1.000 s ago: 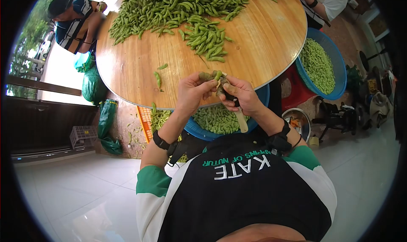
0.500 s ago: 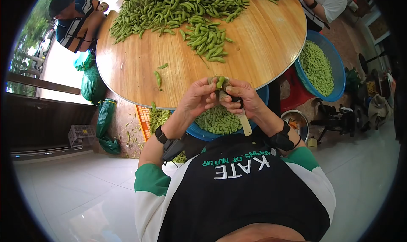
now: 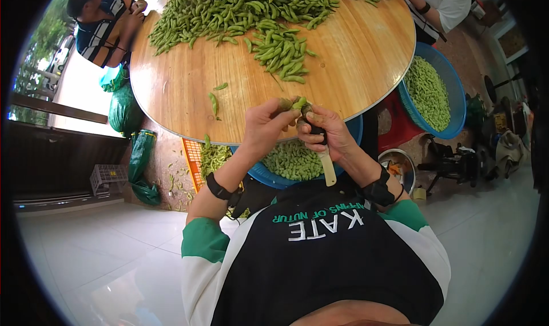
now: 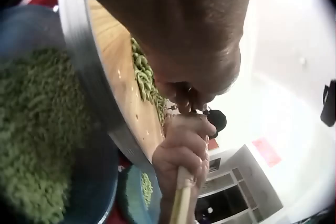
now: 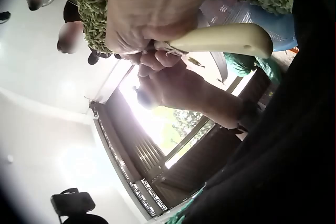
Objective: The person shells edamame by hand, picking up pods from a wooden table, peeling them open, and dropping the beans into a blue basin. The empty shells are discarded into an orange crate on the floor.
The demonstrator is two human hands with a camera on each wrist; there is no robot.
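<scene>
In the head view my left hand pinches a green soybean pod between thumb and fingertips, just over the near edge of the table. Close beside it, my right hand grips a tool by its cream-coloured handle, whose end sticks out below the palm toward my body. The right wrist view shows the smooth handle with a small hole at its end. Fingers hide the tool's working end. Both hands meet at the pod, and the fingertips look dark.
A large heap of soybean pods covers the far side of the round wooden table. Shelled beans fill a blue basin under my hands and another basin at right. An orange crate stands left. Two people sit across.
Both hands stay together around the pod while the left hand shifts slightly up and its fingers change position. The cream handle now points more steeply down than one second ago.
</scene>
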